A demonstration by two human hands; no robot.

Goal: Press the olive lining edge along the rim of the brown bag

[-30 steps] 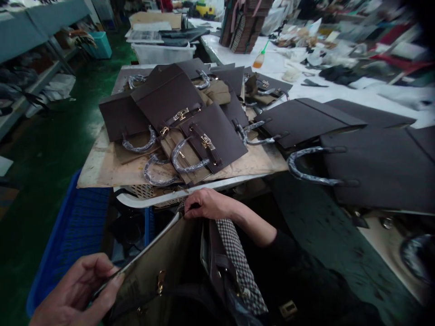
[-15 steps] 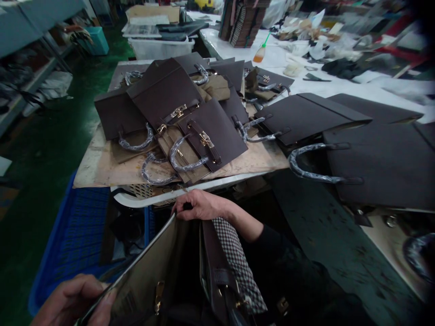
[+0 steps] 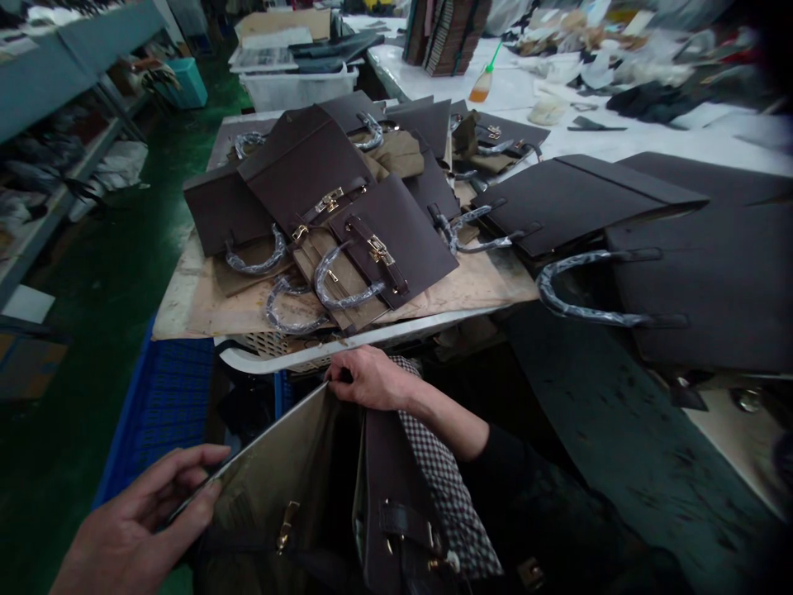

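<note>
A dark brown handbag [image 3: 396,471] with a tan lining stands open in front of me, its mouth facing up. My left hand [image 3: 149,512] pinches the near left part of the bag's rim between thumb and fingers. At the far corner of the same rim, my right hand [image 3: 372,378] is closed on the edge. A gold zipper pull [image 3: 287,527] hangs against the lining. Black-and-white checked cloth [image 3: 449,487] shows beneath my right forearm, beside the bag. The bag's lower part is out of view.
Several brown handbags [image 3: 402,240] with plastic-wrapped handles lie piled on a board-topped table [image 3: 186,306] ahead. More bags [image 3: 712,289] rest at the right. A blue crate [image 3: 161,405] sits low on the left. Behind, a bottle with a green nozzle [image 3: 481,85] stands on a white table.
My left hand has moved up and forward along the rim, its fingers more extended. My right hand keeps its hold on the far corner. The view has shifted slightly.
</note>
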